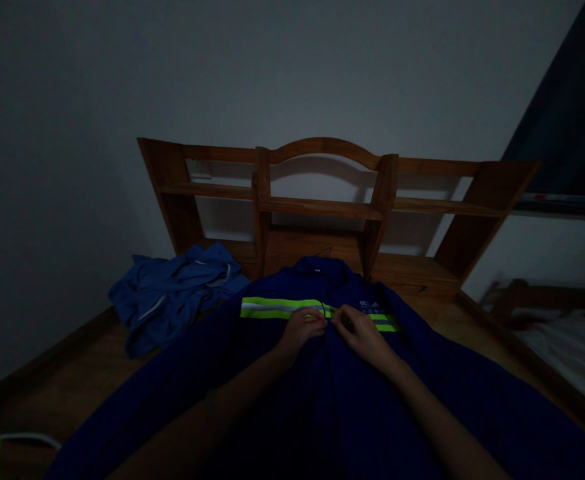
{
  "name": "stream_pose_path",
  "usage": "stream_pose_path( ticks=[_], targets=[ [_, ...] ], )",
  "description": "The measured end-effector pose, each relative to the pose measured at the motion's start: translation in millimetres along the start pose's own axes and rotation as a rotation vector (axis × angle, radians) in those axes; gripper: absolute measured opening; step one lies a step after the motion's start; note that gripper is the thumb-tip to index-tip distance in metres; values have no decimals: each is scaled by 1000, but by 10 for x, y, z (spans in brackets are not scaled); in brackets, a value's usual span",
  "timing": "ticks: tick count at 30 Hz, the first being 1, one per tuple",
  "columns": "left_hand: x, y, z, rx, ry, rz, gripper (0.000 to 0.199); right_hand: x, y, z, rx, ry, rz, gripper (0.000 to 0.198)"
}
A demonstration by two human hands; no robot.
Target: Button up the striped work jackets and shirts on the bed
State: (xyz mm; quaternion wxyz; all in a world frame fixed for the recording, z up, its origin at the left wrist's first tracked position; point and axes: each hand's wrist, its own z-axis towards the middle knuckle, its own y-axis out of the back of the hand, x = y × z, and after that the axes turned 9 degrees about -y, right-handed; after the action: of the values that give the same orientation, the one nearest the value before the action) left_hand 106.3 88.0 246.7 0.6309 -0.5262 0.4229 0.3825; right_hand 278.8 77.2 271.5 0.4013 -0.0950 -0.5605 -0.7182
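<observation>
A wooden worktop (455, 317) runs back to a wooden shelf unit (322, 208) against the wall. Over it spreads the dark blue jacket (332, 393), collar toward the shelves, directly under both hands. A lighter blue garment (172, 293) lies crumpled at its left. The left hand (303, 330) and right hand (359, 331) nearly meet at the jacket's front, each grip pinching cloth at the front edge; whether a fastener sits between the fingertips is too dark to tell. The reflective stripe (267, 308) passes beneath them, near a small pale logo (371, 305).
</observation>
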Motion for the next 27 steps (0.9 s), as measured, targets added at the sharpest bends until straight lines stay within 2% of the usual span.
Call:
stream_pose_path(
  ticks=[27],
  targets=[
    [66, 36, 35, 9, -2, 2, 28, 28, 11, 2, 0, -13, 12, 13]
  ],
)
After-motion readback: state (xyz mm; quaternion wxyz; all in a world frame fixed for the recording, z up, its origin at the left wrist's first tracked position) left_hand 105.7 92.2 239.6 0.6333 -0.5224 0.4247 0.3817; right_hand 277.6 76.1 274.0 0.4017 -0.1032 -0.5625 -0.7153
